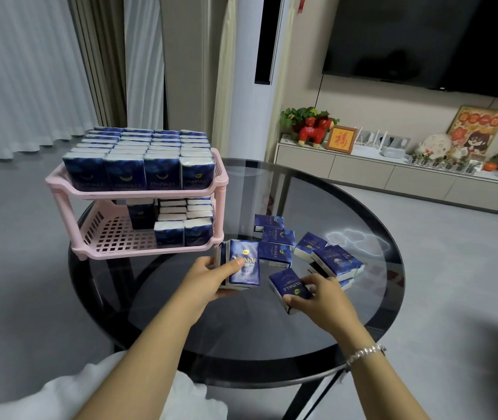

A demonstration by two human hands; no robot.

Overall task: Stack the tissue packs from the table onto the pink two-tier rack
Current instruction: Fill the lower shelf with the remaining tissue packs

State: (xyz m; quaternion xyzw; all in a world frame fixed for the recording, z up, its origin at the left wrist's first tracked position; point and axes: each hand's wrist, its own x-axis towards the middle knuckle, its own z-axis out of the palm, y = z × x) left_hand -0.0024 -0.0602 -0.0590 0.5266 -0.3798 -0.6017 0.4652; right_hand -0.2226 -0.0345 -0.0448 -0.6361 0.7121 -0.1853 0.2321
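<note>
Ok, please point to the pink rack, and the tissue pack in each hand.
pink rack [138, 194]: head view, top tier's front rim.
left-hand pack [246, 263]: head view, blue front.
right-hand pack [289, 284]: head view, top face.

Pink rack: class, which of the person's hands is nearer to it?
Left. The left hand holds packs just below the pink rack; the right hand grips a pack farther right.

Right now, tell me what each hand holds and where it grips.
Left hand holds a small bundle of upright tissue packs by their sides. Right hand grips a single tissue pack by its near end.
</note>
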